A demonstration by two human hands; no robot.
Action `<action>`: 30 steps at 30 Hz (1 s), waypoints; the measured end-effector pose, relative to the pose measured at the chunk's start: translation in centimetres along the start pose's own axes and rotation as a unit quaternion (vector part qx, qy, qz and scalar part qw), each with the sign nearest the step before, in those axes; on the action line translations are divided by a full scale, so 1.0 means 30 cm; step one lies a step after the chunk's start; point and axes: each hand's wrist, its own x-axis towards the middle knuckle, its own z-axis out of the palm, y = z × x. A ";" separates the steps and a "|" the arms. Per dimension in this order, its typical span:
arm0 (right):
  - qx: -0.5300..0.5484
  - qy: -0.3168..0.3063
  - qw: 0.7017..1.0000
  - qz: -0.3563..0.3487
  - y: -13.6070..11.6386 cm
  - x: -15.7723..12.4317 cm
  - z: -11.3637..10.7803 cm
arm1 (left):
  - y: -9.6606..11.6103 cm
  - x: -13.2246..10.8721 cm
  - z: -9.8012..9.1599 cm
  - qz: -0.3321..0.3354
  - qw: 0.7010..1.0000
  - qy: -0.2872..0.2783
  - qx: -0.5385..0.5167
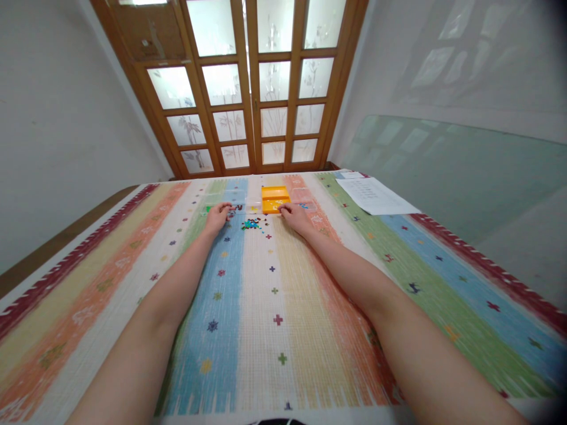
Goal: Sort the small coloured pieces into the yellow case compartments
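Observation:
At the far middle of the table, my left hand (218, 216) is over the edge of clear plastic trays, its fingertips pinched together beside dark red pieces (238, 207). Whatever lies between them is too small to make out. My right hand (293, 216) has its fingers together at the lower right corner of an open orange box (275, 193) with small light pieces in it; what it grips is hidden. Between the hands, nearer to me, is a loose pile of small blue, green and dark pieces (252, 224). Blue pieces (303, 206) lie in a clear tray right of the box.
A striped cloth (261, 354) covers the table. White printed sheets (374, 196) lie at the back right. A glass panel (452, 171) leans against the right wall, and wooden glazed doors (252, 88) stand behind the table.

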 end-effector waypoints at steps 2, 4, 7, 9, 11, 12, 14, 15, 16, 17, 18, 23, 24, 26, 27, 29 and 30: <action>-0.003 0.000 1.000 0.004 -0.002 -0.001 0.000 | -0.010 0.006 0.001 -0.006 1.000 0.002 -0.001; -0.005 -0.003 1.000 0.007 -0.004 -0.002 0.000 | -0.018 0.010 0.001 -0.002 1.000 0.003 0.003; -0.002 -0.009 1.000 0.011 -0.007 -0.005 -0.002 | -0.026 0.009 0.001 0.034 0.999 -0.014 0.036; -0.002 -0.013 1.000 0.012 -0.008 -0.006 -0.003 | -0.029 0.003 0.001 0.077 0.992 -0.041 0.088; -0.004 -0.014 1.000 0.011 -0.008 -0.006 -0.003 | -0.029 -0.006 0.001 0.131 0.977 -0.073 0.153; -0.005 -0.014 1.000 0.011 -0.007 -0.006 -0.003 | -0.027 -0.011 0.001 0.159 0.966 -0.090 0.185; -0.005 -0.015 1.000 0.012 -0.007 -0.005 -0.003 | -0.022 -0.020 0.002 0.206 0.943 -0.123 0.231; -0.006 -0.015 1.000 0.013 -0.007 -0.005 -0.003 | -0.019 -0.023 0.002 0.223 0.934 -0.137 0.244; -0.006 -0.016 1.000 0.013 -0.007 -0.005 -0.003 | -0.016 -0.025 0.002 0.236 0.927 -0.150 0.251; -0.007 -0.017 1.000 0.013 -0.008 -0.006 -0.003 | -0.013 -0.027 0.001 0.247 0.922 -0.162 0.252; -0.008 -0.018 1.000 0.012 -0.008 -0.006 -0.003 | -0.010 -0.027 0.000 0.255 0.918 -0.173 0.250; -0.013 -0.023 1.000 0.016 -0.010 -0.008 -0.005 | -0.003 -0.025 -0.010 0.271 0.908 -0.236 0.216; -0.012 -0.025 1.000 0.014 -0.010 -0.008 -0.006 | -0.001 -0.025 -0.012 0.273 0.906 -0.246 0.209; -0.009 -0.030 0.999 0.011 -0.010 -0.009 -0.007 | 0.004 -0.027 -0.016 0.277 0.903 -0.259 0.199; -0.009 -0.031 0.999 0.010 -0.009 -0.009 -0.007 | 0.008 -0.029 -0.018 0.279 0.902 -0.265 0.195; -0.009 -0.032 0.999 0.013 -0.010 -0.009 -0.007 | 0.020 -0.034 -0.021 0.278 0.901 -0.275 0.187; -0.010 -0.032 0.999 0.014 -0.010 -0.009 -0.007 | 0.027 -0.038 -0.023 0.276 0.902 -0.279 0.183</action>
